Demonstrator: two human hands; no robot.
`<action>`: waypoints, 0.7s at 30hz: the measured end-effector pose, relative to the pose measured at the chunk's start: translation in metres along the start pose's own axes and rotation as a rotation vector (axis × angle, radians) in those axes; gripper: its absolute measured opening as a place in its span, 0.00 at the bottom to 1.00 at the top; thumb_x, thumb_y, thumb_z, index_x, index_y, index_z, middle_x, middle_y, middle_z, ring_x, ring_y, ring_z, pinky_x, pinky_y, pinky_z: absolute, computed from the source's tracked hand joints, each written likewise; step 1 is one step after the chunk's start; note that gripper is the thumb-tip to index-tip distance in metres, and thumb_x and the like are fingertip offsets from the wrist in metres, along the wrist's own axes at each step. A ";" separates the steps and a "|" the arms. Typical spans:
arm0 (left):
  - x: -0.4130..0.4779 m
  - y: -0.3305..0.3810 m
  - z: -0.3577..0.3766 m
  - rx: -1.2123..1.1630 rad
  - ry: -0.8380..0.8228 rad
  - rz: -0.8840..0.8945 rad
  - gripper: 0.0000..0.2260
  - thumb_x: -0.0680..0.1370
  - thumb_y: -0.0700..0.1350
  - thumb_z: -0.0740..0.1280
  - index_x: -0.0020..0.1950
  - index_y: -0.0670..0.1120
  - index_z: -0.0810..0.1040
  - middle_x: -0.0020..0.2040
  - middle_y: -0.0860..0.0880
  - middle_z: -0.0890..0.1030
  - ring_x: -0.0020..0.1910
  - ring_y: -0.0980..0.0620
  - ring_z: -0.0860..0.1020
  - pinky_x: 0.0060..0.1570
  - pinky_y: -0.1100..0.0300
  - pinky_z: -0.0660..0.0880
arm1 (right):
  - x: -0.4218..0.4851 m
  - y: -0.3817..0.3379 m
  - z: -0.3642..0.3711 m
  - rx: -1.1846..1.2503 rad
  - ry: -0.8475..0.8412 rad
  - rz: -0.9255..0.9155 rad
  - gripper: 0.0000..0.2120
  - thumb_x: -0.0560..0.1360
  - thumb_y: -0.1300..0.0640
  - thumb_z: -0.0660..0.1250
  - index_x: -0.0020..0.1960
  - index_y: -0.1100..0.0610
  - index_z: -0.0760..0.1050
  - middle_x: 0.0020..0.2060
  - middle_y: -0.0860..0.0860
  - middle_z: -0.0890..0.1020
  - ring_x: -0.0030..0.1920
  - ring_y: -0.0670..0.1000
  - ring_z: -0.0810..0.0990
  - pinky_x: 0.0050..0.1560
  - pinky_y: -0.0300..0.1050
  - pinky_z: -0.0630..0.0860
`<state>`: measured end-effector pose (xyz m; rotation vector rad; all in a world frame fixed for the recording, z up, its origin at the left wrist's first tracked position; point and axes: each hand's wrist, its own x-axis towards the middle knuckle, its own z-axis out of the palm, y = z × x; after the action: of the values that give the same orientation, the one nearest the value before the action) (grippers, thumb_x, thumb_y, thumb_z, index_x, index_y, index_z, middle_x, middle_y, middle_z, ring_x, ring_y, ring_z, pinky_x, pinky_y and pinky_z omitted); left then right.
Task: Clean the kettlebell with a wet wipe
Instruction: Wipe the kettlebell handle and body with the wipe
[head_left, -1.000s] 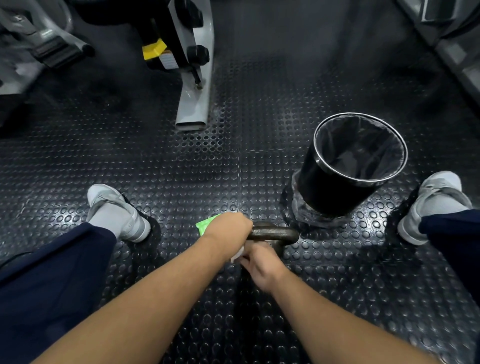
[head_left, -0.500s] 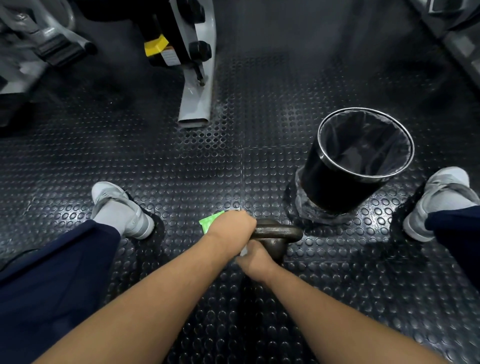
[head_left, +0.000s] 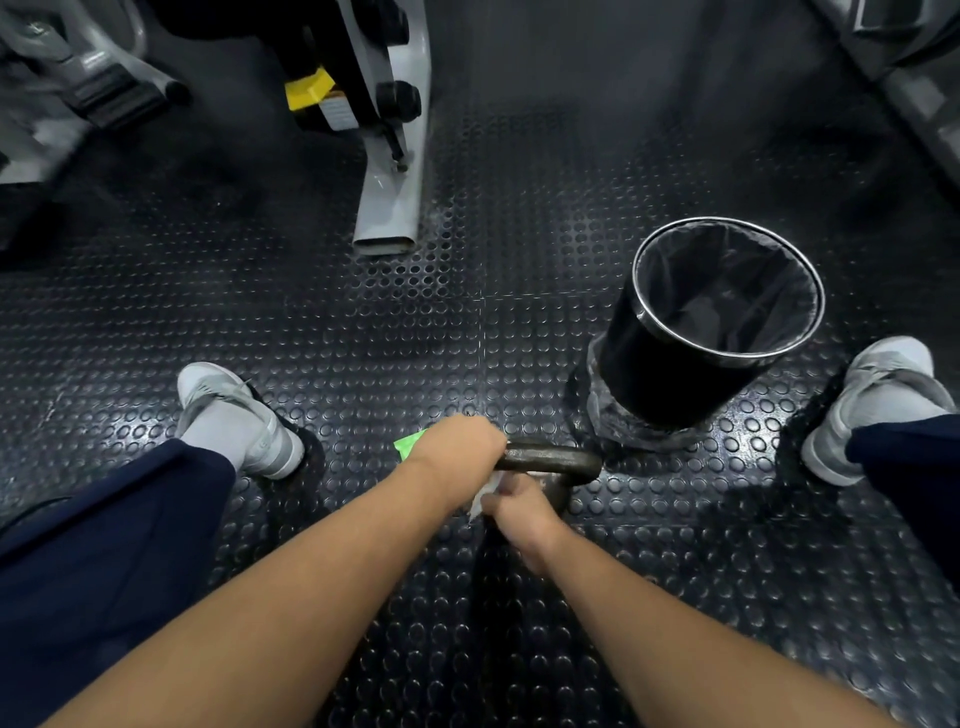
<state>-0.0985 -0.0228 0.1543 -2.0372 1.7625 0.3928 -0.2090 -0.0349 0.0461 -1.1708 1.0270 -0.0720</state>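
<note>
A dark iron kettlebell (head_left: 556, 460) stands on the studded rubber floor between my feet. Its handle runs left to right. My left hand (head_left: 457, 449) is closed around the left end of the handle. My right hand (head_left: 517, 506) sits just below the handle, against the kettlebell's body, and holds a crumpled white wet wipe (head_left: 483, 499) pressed to the metal. Most of the kettlebell's body is hidden under both hands.
A green packet (head_left: 408, 447) pokes out from behind my left hand. A black bin (head_left: 670, 374) with a liner stands just right of the kettlebell. My shoes (head_left: 234, 415) flank the spot. A grey machine leg (head_left: 389, 208) lies ahead on the floor.
My right hand with the wipe has shifted a little along the kettlebell's body below the handle. My left hand keeps its grip on the handle. The view has drifted slightly.
</note>
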 end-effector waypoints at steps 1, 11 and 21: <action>0.000 0.000 -0.001 0.007 0.004 0.000 0.08 0.78 0.34 0.65 0.45 0.47 0.77 0.47 0.46 0.83 0.45 0.43 0.83 0.42 0.53 0.77 | 0.001 0.000 -0.001 -0.203 0.006 -0.106 0.12 0.76 0.73 0.61 0.46 0.58 0.79 0.37 0.50 0.82 0.38 0.47 0.80 0.42 0.39 0.77; -0.001 0.000 0.003 0.014 0.012 0.010 0.10 0.76 0.32 0.64 0.45 0.47 0.76 0.48 0.46 0.82 0.47 0.43 0.83 0.44 0.52 0.78 | 0.000 0.007 0.005 -0.701 -0.080 -0.250 0.13 0.73 0.66 0.60 0.54 0.54 0.71 0.50 0.52 0.73 0.51 0.49 0.73 0.54 0.40 0.69; 0.006 -0.007 0.009 -0.037 0.035 0.008 0.08 0.78 0.36 0.65 0.47 0.49 0.76 0.48 0.47 0.81 0.47 0.45 0.82 0.43 0.53 0.76 | -0.003 0.015 0.011 -0.557 0.002 -0.238 0.08 0.75 0.63 0.63 0.53 0.55 0.69 0.47 0.54 0.77 0.46 0.50 0.76 0.47 0.41 0.70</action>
<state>-0.0902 -0.0232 0.1449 -2.0751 1.7975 0.3970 -0.2092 -0.0191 0.0366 -1.7978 0.9308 0.0285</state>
